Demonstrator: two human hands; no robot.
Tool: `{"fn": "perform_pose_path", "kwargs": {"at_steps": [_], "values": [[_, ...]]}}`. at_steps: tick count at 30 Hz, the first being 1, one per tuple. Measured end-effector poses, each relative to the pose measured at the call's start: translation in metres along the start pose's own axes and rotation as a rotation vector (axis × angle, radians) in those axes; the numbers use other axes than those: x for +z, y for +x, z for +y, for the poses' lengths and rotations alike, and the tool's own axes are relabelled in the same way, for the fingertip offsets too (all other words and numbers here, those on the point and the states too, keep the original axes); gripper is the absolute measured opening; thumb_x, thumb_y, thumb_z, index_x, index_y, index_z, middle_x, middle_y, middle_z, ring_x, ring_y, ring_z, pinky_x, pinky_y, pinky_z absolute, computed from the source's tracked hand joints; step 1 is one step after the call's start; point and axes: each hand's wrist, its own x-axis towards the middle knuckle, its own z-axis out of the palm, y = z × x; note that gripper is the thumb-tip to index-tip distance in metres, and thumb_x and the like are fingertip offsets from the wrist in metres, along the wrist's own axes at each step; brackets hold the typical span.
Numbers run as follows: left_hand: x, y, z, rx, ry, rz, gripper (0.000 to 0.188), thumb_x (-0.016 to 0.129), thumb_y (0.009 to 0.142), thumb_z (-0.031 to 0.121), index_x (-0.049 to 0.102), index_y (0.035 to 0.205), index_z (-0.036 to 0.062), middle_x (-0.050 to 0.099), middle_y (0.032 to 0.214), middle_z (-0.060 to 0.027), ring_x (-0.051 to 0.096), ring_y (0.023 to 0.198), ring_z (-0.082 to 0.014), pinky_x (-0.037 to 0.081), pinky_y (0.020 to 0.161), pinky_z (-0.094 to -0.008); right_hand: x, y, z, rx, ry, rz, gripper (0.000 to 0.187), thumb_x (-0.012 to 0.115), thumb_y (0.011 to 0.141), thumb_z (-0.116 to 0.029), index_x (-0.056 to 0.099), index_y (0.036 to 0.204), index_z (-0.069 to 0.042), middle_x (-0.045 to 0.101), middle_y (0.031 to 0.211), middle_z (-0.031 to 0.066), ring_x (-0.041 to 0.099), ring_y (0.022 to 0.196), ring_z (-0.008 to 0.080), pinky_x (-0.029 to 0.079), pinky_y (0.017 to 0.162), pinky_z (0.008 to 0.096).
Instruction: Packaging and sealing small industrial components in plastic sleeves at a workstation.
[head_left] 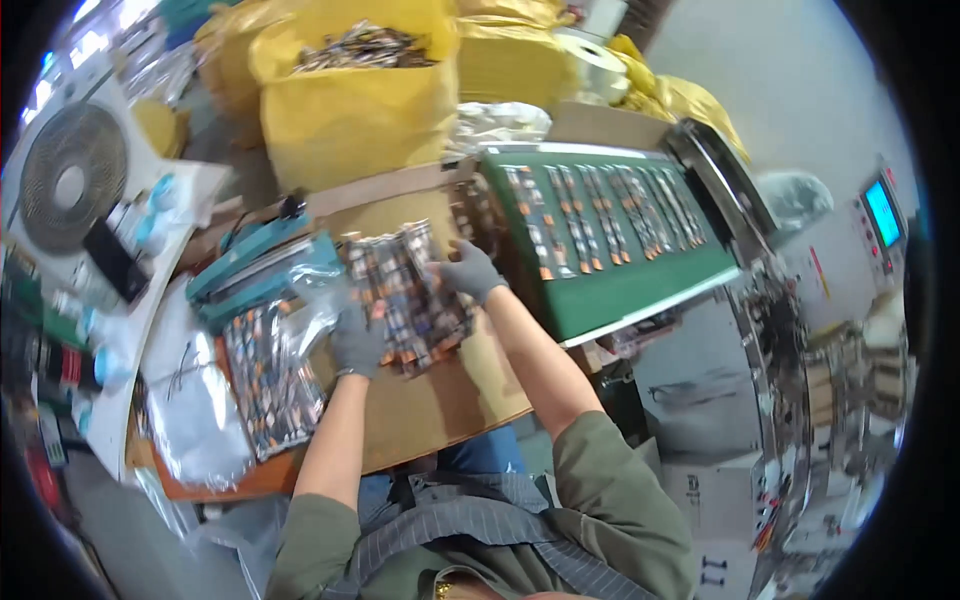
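Note:
A pile of narrow stick packets [395, 300], dark with orange and white parts, lies on the cardboard-covered worktop [440, 400] before me. My right hand [472, 272], in a grey glove, is at the pile's right side with its fingers apart, touching or very near the packets. My left hand [355, 340], also gloved in grey, is at the pile's left edge; motion blur hides its fingers. Just beyond it lies a crumpled clear plastic bag [318, 300]. Left of that hand, more stick packets [270, 375] lie side by side, seemingly bagged.
A green conveyor belt [610, 285] at the right carries spaced rows of packets. Behind the packets stands a teal bag sealer [260, 275]. Flat clear bags [195, 425] lie at the left, near a fan [75, 175]. A yellow sack [350, 120] full of packets stands beyond.

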Motion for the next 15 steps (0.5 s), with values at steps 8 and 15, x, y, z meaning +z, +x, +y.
{"fn": "perform_pose_path", "kwargs": {"at_steps": [8, 15], "values": [[-0.008, -0.001, 0.006, 0.012, 0.107, 0.02, 0.07, 0.06, 0.08, 0.051, 0.045, 0.131, 0.0043, 0.058, 0.111, -0.0244, 0.055, 0.101, -0.0386, 0.042, 0.087, -0.0417, -0.178, -0.035, -0.026, -0.405, -0.544, 0.685, 0.064, 0.063, 0.082, -0.043, 0.047, 0.123, 0.002, 0.051, 0.122, 0.025, 0.049, 0.113, 0.0386, 0.036, 0.099, 0.0403], [0.001, -0.003, -0.007, 0.081, 0.134, 0.093, 0.073, 0.062, 0.078, 0.051, 0.043, 0.132, 0.0049, 0.058, 0.111, -0.0258, 0.057, 0.097, -0.0402, 0.045, 0.083, -0.0429, -0.333, -0.03, 0.124, 0.155, -0.877, 0.975, 0.079, 0.055, 0.081, -0.056, 0.037, 0.136, -0.002, 0.034, 0.139, 0.0265, 0.031, 0.131, 0.0384, 0.025, 0.108, 0.0407]]}}
